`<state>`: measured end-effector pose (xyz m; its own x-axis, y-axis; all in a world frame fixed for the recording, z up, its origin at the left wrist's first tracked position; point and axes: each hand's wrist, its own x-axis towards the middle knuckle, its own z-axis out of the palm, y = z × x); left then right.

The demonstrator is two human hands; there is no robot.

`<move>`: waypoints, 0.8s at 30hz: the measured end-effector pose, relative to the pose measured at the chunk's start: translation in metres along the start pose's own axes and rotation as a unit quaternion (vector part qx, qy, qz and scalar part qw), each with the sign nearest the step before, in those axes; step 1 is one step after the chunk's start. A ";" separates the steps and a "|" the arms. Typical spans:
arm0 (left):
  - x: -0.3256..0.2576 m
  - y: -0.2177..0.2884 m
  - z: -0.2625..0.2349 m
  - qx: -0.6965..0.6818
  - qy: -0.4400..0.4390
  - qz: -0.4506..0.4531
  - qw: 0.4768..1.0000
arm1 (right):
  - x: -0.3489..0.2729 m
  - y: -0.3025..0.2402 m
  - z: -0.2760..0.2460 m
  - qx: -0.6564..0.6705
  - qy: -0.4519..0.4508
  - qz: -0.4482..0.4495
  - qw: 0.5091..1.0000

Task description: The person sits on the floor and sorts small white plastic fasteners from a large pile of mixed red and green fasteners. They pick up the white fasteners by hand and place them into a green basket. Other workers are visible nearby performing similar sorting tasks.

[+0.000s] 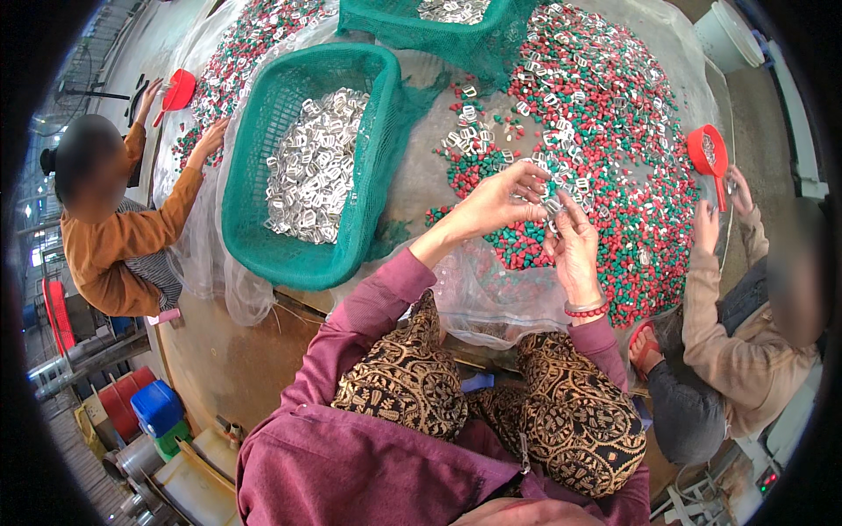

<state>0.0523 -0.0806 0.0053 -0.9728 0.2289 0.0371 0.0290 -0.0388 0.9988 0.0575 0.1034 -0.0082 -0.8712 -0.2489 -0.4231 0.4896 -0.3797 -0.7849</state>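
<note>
My left hand point(507, 197) is over the heap, its fingers curled and bunched around silver metal buckles. Close beside it, my right hand point(574, 250) pinches at the same spot with thumb and fingertips. Silver buckles point(553, 206) show between the two hands; how many each hand holds I cannot make out. Beneath them spreads a heap of small red and green pieces point(631, 175) with more buckles mixed in. To the left of my hands stands a green mesh-lined basket point(235, 197) holding a pile of loose silver buckles point(316, 167).
Another green basket point(377, 19) with buckles sits at the far side. Two co-workers reach toward the heap from left and right, near red scoops point(180, 89) point(709, 149). Translucent sheeting point(491, 289) lies under the pieces. A white bucket point(728, 37) stands far right.
</note>
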 end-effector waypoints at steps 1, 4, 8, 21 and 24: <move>-0.001 0.000 -0.001 0.077 -0.014 0.063 0.995 | -0.002 -0.004 0.004 -0.003 -0.003 -0.010 1.000; -0.003 0.001 -0.001 0.112 -0.012 -0.009 0.994 | -0.004 -0.005 0.010 -0.011 -0.013 -0.027 0.999; -0.003 0.000 -0.003 0.088 0.022 -0.049 0.995 | -0.006 -0.008 0.014 -0.044 -0.053 -0.016 0.998; -0.004 0.023 -0.008 0.358 -0.084 0.158 0.917 | -0.001 0.004 -0.007 0.073 -0.037 0.076 0.994; -0.004 0.024 -0.002 0.316 -0.077 0.170 0.930 | -0.003 0.002 -0.002 0.098 -0.043 0.071 0.992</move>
<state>0.0562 -0.0847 0.0292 -0.8400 0.4456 0.3097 0.5054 0.4345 0.7455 0.0608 0.1052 -0.0095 -0.7914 -0.3835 -0.4760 0.6113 -0.4988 -0.6144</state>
